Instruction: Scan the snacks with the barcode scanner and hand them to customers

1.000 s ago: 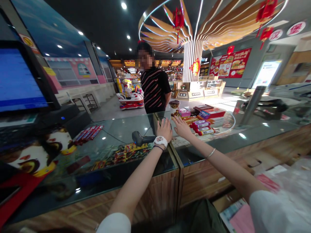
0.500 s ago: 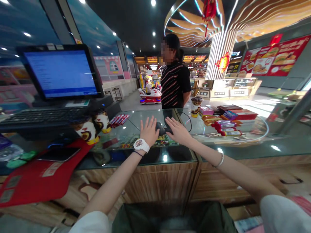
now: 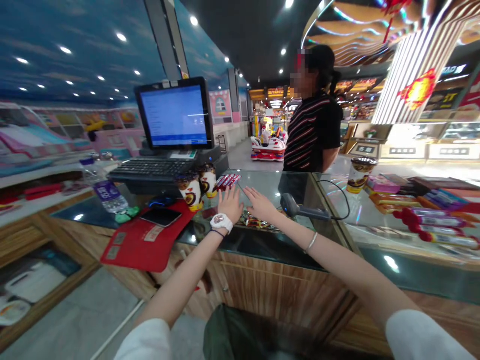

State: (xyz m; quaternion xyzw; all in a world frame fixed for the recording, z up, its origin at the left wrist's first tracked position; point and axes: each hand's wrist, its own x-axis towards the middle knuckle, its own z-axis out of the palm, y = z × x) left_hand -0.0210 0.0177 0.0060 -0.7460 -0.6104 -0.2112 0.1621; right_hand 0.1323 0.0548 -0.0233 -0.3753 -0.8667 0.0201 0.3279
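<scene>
My left hand (image 3: 230,205) is spread open over the glass counter top (image 3: 262,185), close to a row of red stick-shaped packets (image 3: 228,182) and holding nothing. A white wristwatch (image 3: 221,223) sits on that wrist. My right hand (image 3: 260,205) is also open and empty, just beside the left, with a black corded barcode scanner (image 3: 302,210) lying on the glass to its right. Whether either palm touches the glass, I cannot tell. Small snack packets (image 3: 257,221) show under the glass below my hands.
Left of my hands stand two paper snack cups (image 3: 191,192), a phone (image 3: 161,216) on a red mat (image 3: 138,245), a keyboard (image 3: 152,170), a monitor (image 3: 174,115) and a water bottle (image 3: 108,197). A person in a striped shirt (image 3: 311,132) stands beyond the counter. Boxed snacks (image 3: 423,205) lie at right.
The view has swung left, bringing the monitor and red mat toward the middle. My hands have moved left of the scanner, which now lies clear to the right of them. Both hands stay open.
</scene>
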